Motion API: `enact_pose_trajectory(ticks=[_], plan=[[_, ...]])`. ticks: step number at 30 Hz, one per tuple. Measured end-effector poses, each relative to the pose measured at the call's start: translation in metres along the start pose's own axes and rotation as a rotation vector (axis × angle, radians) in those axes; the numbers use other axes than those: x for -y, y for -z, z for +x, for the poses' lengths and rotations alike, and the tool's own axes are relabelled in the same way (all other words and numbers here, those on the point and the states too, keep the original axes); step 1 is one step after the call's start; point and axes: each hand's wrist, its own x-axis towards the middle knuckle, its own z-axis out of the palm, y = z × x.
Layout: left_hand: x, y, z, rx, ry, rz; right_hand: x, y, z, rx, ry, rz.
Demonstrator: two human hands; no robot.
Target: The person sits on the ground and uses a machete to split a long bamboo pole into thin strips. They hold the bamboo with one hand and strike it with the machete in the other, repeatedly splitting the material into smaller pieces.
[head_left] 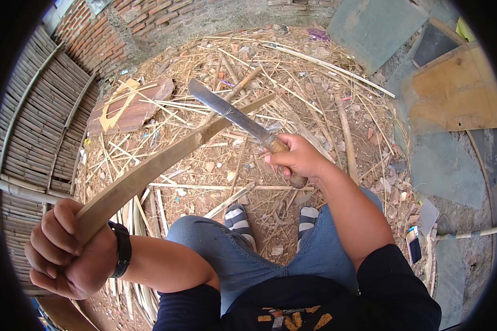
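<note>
My left hand (70,252), with a black watch (120,249) on its wrist, is closed round the near end of a long split bamboo piece (143,175). The piece slants up and away to the right, and its far end is narrower. My right hand (299,158) grips the wooden handle of a machete (226,109). Its broad dark blade points up and to the left, crossing over the bamboo near the far end. Whether blade and bamboo touch, I cannot tell.
Bamboo strips and debris litter the ground (270,220) round my feet. A reddish-brown board (156,99) lies at left, beside a bamboo-slat wall (27,105). Behind is a brick wall (94,36). Sheets (378,30) and a tan panel (458,88) stand right, with a phone (414,248) nearer.
</note>
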Motion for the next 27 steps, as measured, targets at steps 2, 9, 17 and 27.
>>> enact_pose_trajectory(ticks=[2,9,17,27], plan=[[0.004,-0.004,0.000,0.006,-0.022,-0.004,-0.006,0.003,0.003,-0.077,-0.017,0.048],[0.016,-0.008,-0.003,0.004,-0.025,0.014,-0.002,-0.020,-0.006,0.065,0.021,0.116],[0.026,-0.009,-0.002,0.067,0.067,-0.136,0.000,-0.024,-0.009,0.108,-0.025,0.220],[0.051,-0.016,-0.005,0.040,0.062,-0.058,-0.001,-0.017,-0.009,0.100,-0.019,0.239]])
